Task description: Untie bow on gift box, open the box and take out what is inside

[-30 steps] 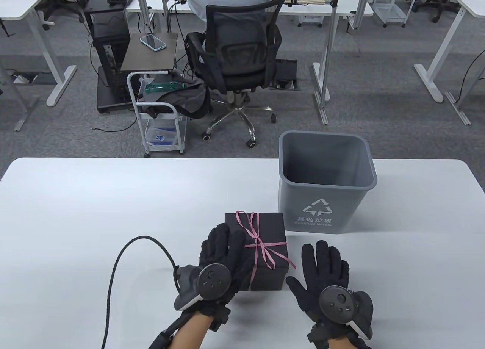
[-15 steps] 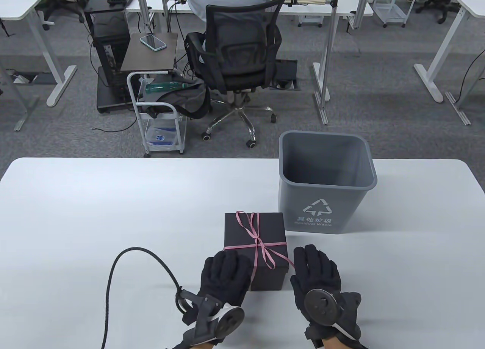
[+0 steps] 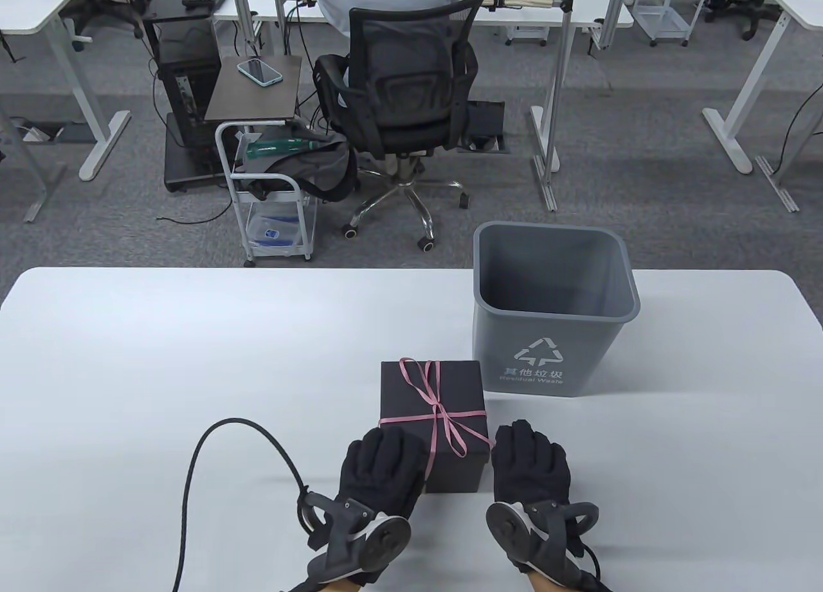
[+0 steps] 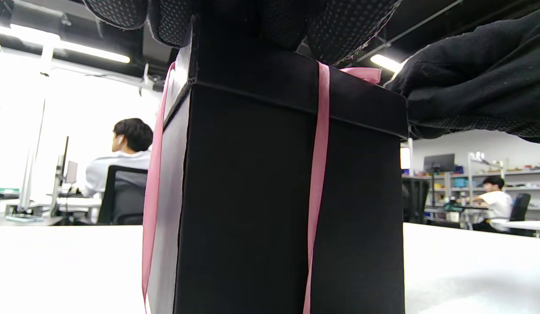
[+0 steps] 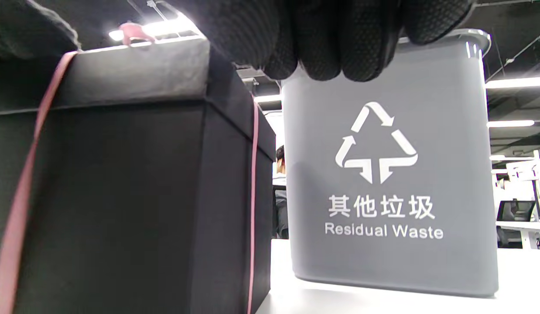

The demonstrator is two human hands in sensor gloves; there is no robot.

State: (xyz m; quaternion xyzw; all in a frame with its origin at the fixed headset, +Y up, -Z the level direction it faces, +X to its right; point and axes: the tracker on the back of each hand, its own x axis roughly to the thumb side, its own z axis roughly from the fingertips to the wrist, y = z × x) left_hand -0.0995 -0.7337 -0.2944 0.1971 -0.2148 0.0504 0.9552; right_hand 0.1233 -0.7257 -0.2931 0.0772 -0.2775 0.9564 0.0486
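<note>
While the pink bow (image 3: 443, 418) is not yet undone, the black gift box (image 3: 431, 389) is flanked at its near end by both gloved hands, a placement judged to steady it before the ribbon is pulled. The left hand (image 3: 380, 473) is laid against the box's near left corner, its fingers (image 4: 340, 26) draped over the lid's top edge in the left wrist view; whether they actually clamp the lid cannot be told, though nothing is seen pinched. The right hand (image 3: 528, 466) is held just beside the near right corner, fingers together and fairly straight, with nothing gripped; in the right wrist view its fingertips (image 5: 331, 48) hang beside the lid, and contact cannot be confirmed. The box is stood upright on the white table (image 3: 161, 360), lid closed, ribbon (image 4: 318, 144) crossing all sides. The knot sits on the lid toward its near right, between the two hands and slightly beyond the fingertips. A grey waste bin (image 3: 553, 309) is stood just beyond the box, to the far right.
</note>
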